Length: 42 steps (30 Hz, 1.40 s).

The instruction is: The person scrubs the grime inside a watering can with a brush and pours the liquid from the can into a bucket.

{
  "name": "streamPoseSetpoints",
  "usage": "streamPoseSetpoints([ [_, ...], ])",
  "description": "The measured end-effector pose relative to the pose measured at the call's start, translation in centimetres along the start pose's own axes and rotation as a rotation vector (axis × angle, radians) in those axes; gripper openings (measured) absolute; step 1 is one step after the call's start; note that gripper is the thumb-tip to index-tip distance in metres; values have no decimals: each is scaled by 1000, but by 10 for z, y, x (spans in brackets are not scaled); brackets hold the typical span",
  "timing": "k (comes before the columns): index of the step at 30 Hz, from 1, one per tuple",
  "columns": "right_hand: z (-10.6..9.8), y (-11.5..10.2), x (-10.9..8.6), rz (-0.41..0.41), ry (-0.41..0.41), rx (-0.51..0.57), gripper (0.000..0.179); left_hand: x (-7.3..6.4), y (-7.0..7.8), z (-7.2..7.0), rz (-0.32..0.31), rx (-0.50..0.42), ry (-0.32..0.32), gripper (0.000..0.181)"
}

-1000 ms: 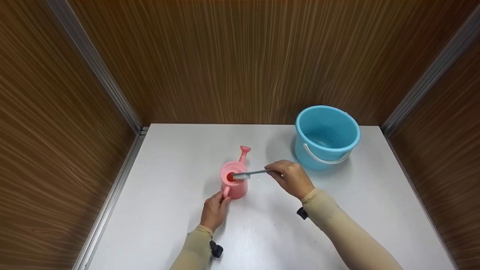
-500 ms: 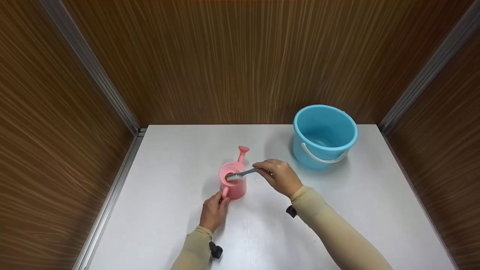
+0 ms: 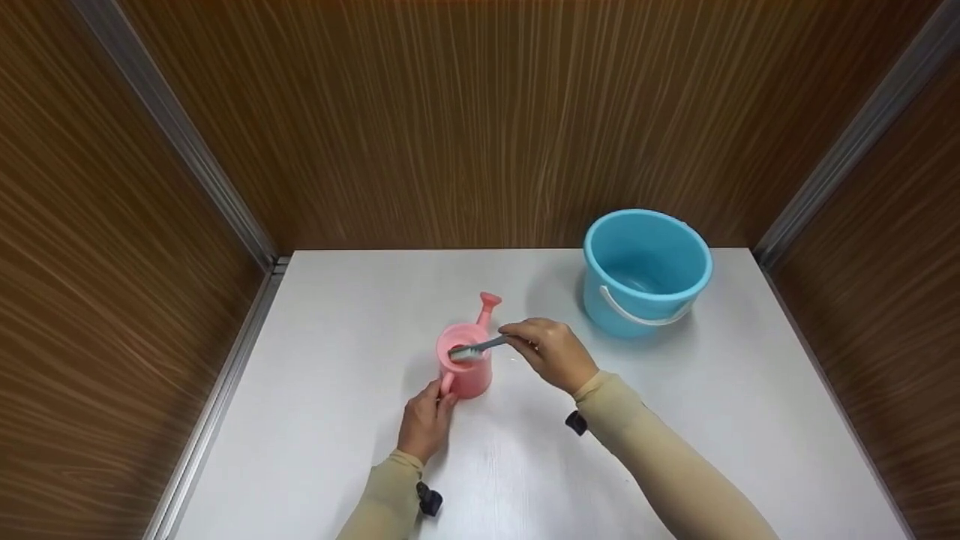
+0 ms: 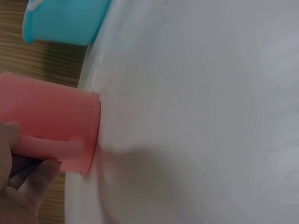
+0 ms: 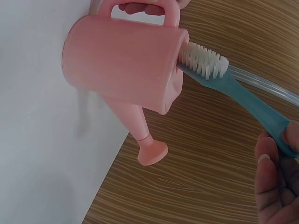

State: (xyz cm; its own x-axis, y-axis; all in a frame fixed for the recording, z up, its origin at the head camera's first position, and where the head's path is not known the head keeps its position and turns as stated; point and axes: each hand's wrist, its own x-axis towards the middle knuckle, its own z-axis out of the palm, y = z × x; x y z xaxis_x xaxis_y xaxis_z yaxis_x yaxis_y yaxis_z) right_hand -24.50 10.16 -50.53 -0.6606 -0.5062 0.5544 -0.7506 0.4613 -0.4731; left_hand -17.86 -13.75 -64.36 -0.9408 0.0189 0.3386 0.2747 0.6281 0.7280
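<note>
A pink toy watering can (image 3: pixel 471 382) stands upright on the white table, its spout pointing away to the back right. My left hand (image 3: pixel 425 425) grips the can's handle (image 4: pixel 49 148) from the near side. With thumb and fingers my right hand (image 3: pixel 551 352) pinches the end of a blue-grey brush (image 5: pixel 247 100). The brush's white bristles (image 5: pixel 204 60) sit at the can's top opening, the tip of the head just inside it and hidden by the rim in the right wrist view. Something red shows inside the opening in the head view.
A light blue bucket (image 3: pixel 616 319) with a white handle stands at the back right of the white table (image 3: pixel 337 300). Wood-grain panels (image 3: pixel 420 135) enclose the table at the back and both sides.
My right hand has moved left and the brush head has gone from above the can's opening to dipping into it. My left hand keeps holding the can's handle.
</note>
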Motion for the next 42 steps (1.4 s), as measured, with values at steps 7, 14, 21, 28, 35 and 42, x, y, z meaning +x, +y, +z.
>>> streamPoseSetpoints([
  [7, -1, -1, -2, -25, 3, -10, 22, -1, -4, 4, 53, -12, 46, 16],
  [14, -10, 0, -9, -25, 30, 5, 23, -3, -2, 14, 56, -103, 50, 18],
  [21, -26, 3, -23, -4, 56, 9, 26, -2, 8, 27, 113, -127, 41, 16],
  [28, -44, 9, -37, 25, 74, -11, 28, 3, 20, 43, 178, -144, -7, 14],
  [35, -58, 18, -51, 26, 116, -44, 30, 11, 32, 56, 179, -121, -47, 11],
  [42, -63, 20, -55, 62, 91, -29, 28, 16, 40, 58, 65, -132, -141, 14],
])
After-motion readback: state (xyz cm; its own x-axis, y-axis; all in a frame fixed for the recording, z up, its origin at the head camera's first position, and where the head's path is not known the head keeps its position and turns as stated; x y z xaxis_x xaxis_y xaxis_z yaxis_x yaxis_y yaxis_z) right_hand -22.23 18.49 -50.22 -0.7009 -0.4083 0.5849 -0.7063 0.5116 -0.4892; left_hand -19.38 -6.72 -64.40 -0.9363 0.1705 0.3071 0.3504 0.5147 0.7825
